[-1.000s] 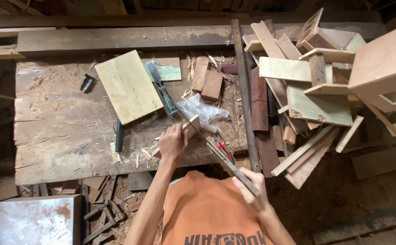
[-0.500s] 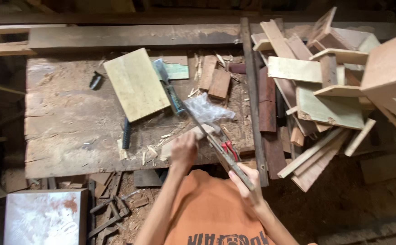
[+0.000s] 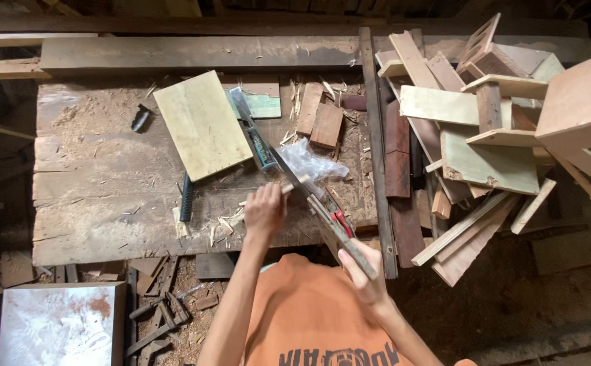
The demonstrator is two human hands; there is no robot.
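Note:
My right hand [image 3: 362,274] grips the near end of a long narrow wooden strip [image 3: 329,227]. The strip runs diagonally up and left over the workbench [image 3: 106,203]. My left hand [image 3: 264,213] is closed around a short pale stick-like tool [image 3: 294,185], whose tip rests against the strip's middle. Red-handled pliers [image 3: 341,222] lie on the bench just under the strip. A crumpled clear plastic bag [image 3: 312,163] sits beyond the tool's tip.
A pale board [image 3: 202,124], a teal-bodied hand tool [image 3: 258,139], a dark handle [image 3: 186,198] and small wood blocks [image 3: 326,125] lie on the bench amid shavings. A heap of offcuts and boards [image 3: 485,135] is piled on the right. A white panel [image 3: 58,325] lies on the floor at lower left.
Both hands keep their hold. My left hand has shifted slightly along the strip, and the view has swayed a little sideways.

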